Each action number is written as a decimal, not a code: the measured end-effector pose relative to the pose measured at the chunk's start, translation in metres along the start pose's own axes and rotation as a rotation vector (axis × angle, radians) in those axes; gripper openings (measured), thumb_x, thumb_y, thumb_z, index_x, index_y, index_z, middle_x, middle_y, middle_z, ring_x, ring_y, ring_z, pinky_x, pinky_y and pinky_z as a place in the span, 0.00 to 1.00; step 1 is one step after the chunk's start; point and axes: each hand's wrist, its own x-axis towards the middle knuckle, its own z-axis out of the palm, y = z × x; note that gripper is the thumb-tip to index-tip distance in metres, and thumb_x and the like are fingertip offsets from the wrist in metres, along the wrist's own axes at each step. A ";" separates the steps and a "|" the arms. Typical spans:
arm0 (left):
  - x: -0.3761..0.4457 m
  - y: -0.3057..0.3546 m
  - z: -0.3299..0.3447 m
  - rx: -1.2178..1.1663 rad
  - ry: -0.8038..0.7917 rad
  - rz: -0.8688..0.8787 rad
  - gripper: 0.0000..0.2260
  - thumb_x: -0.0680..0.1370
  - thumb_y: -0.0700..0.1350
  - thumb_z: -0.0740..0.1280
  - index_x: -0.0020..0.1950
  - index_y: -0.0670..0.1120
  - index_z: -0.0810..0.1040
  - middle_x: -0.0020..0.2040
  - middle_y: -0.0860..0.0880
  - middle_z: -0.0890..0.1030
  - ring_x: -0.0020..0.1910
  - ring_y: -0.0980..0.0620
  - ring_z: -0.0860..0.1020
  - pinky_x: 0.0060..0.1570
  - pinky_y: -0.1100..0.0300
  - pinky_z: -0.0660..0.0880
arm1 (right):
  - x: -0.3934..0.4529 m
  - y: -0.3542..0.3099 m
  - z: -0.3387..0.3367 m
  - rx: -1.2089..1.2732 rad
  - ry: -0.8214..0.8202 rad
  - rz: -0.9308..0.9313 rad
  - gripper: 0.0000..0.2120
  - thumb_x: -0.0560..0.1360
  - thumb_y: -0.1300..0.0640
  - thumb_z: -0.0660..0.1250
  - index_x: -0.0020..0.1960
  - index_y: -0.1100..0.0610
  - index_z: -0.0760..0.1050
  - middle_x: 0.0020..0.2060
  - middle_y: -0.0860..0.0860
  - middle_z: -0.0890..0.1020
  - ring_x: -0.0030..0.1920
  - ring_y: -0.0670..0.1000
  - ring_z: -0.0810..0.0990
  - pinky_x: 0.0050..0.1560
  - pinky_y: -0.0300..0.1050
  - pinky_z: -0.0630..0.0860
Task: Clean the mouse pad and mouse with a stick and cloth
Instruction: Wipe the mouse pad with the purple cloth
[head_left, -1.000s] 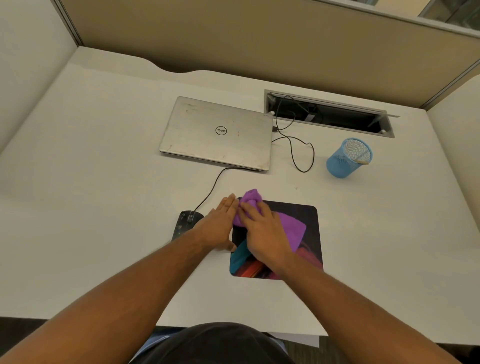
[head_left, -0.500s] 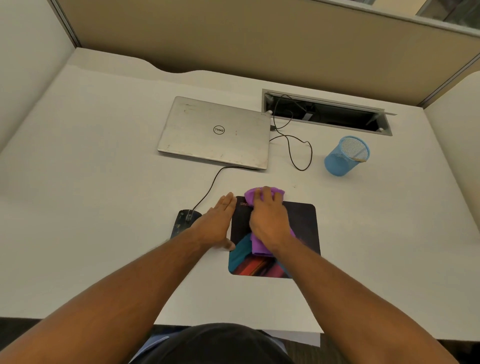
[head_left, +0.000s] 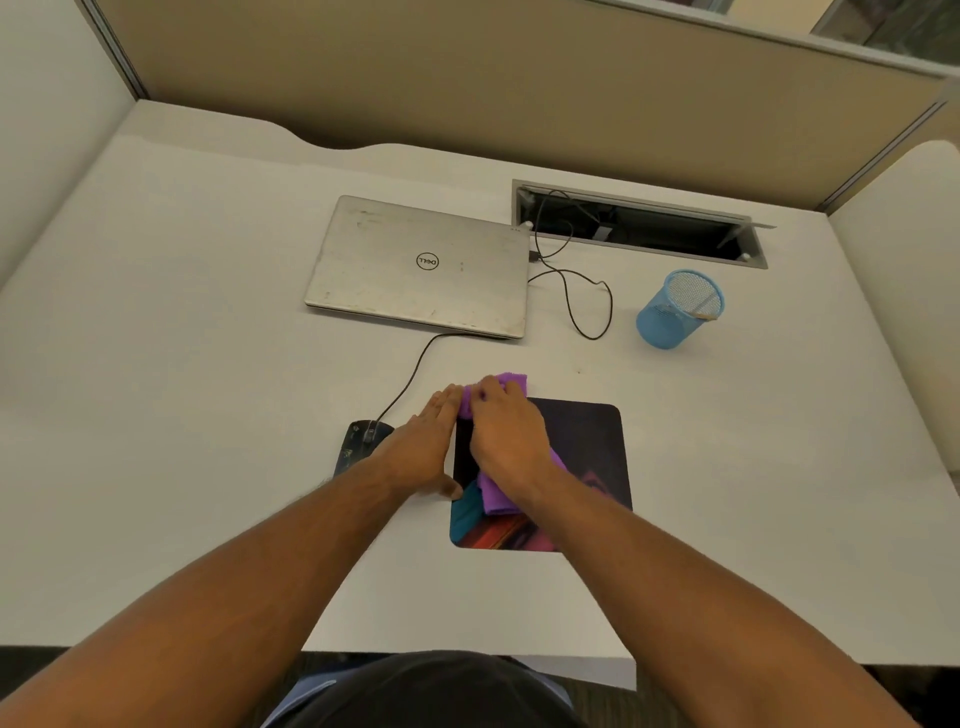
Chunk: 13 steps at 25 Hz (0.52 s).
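Note:
A dark mouse pad (head_left: 582, 447) with a colourful print lies on the white desk near its front edge. My right hand (head_left: 506, 441) presses a purple cloth (head_left: 496, 496) onto the pad's left part, fingers curled over the cloth at the pad's far left corner. My left hand (head_left: 421, 449) lies flat on the desk against the pad's left edge, fingers straight. A black wired mouse (head_left: 358, 444) sits just left of my left hand, partly hidden by the wrist. A thin stick (head_left: 704, 312) leans inside the blue mesh cup (head_left: 675, 309).
A shut silver laptop (head_left: 421, 265) lies beyond the pad, with the mouse cable (head_left: 410, 374) running to it. A black cable (head_left: 587, 306) loops from the laptop into the open cable tray (head_left: 639, 223). Partition walls enclose the desk (head_left: 156, 364).
My right hand has slid the purple cloth back toward the pad's far left corner, after sweeping right half a second ago. My left hand has stayed against the pad's left edge.

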 end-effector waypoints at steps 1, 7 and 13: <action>0.000 -0.001 0.001 -0.009 0.001 0.007 0.62 0.67 0.49 0.82 0.81 0.48 0.35 0.82 0.50 0.41 0.81 0.49 0.49 0.75 0.53 0.57 | -0.012 0.002 0.006 -0.042 -0.020 -0.086 0.21 0.77 0.55 0.68 0.68 0.56 0.72 0.66 0.52 0.74 0.63 0.54 0.72 0.56 0.49 0.77; 0.002 -0.003 0.001 0.057 -0.014 0.024 0.60 0.68 0.51 0.80 0.81 0.48 0.36 0.81 0.50 0.37 0.80 0.51 0.42 0.77 0.52 0.53 | -0.001 0.019 0.004 0.030 -0.030 -0.037 0.26 0.76 0.58 0.69 0.72 0.55 0.69 0.71 0.52 0.69 0.68 0.56 0.69 0.59 0.52 0.79; 0.002 -0.001 0.000 0.064 -0.027 0.018 0.59 0.69 0.51 0.80 0.81 0.47 0.36 0.81 0.50 0.36 0.81 0.50 0.43 0.77 0.51 0.54 | -0.027 0.006 0.007 -0.008 -0.044 -0.121 0.27 0.77 0.56 0.68 0.74 0.56 0.67 0.70 0.52 0.70 0.67 0.56 0.69 0.57 0.50 0.78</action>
